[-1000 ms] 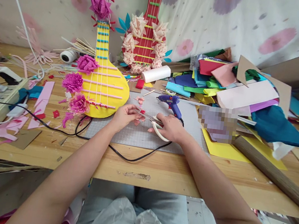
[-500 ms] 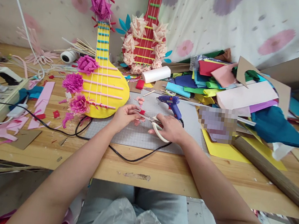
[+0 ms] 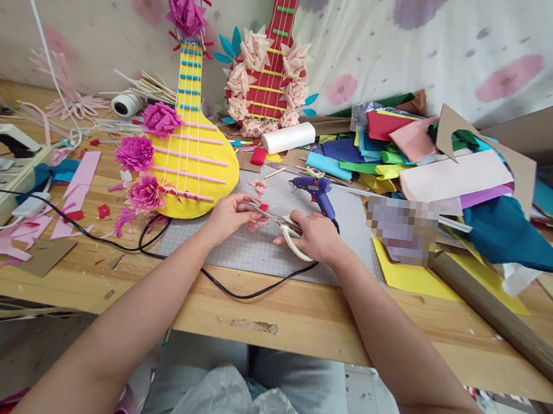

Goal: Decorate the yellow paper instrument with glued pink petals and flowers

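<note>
My right hand (image 3: 322, 237) is closed around the white-handled scissors (image 3: 296, 246), whose metal blades point left. The fingers of my left hand (image 3: 231, 220) are pinched together at a small red piece of paper (image 3: 264, 207), right by the blade tips. Both hands are above a grey cutting mat (image 3: 235, 252). Just beyond them lies a blue glue gun (image 3: 319, 195). A yellow paper lute (image 3: 193, 187) with pink and purple paper flowers rests to the left of my left hand.
A red lute (image 3: 268, 78) with pale flowers leans at the back. Coloured paper (image 3: 456, 175) is piled at the right, near a brown roll (image 3: 499, 321). A black cable (image 3: 240, 296) loops across the front. A power strip (image 3: 0, 200) and pink scraps (image 3: 80, 183) lie left.
The scissor blades have shifted slightly left, closer to my left fingers. Both hands keep nearly the same place, and the things on the table have not moved.
</note>
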A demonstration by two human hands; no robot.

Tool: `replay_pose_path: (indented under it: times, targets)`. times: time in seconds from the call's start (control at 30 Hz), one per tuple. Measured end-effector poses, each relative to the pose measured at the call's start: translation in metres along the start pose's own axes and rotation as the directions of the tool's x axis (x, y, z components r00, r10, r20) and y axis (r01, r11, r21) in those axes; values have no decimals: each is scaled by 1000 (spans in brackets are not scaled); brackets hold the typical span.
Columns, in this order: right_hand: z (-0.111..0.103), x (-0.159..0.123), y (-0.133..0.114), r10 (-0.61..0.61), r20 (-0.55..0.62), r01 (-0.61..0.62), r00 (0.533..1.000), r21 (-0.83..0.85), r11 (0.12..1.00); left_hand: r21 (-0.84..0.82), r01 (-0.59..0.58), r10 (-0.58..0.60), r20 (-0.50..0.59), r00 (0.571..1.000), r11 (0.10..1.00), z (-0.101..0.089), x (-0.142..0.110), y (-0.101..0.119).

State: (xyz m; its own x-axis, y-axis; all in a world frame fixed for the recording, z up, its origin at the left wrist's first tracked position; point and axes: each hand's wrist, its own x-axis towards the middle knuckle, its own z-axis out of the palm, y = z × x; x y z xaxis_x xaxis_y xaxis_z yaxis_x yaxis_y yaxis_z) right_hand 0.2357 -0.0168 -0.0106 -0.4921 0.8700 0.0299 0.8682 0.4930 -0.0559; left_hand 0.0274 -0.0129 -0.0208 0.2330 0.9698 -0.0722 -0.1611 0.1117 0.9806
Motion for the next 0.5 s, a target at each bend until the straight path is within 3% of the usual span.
replay_pose_path:
  times: [0.23, 0.5]
  targets:
    - [-1, -2, -1, -45, -18, 46, 999, 52, 998, -11, -14, 13, -21, 1000, 1000, 0, 1, -1]
    - [-1, 0, -2, -10, -18, 11, 1000, 4, 1000, -31, -5, 4, -33, 999, 1000, 1, 1, 2]
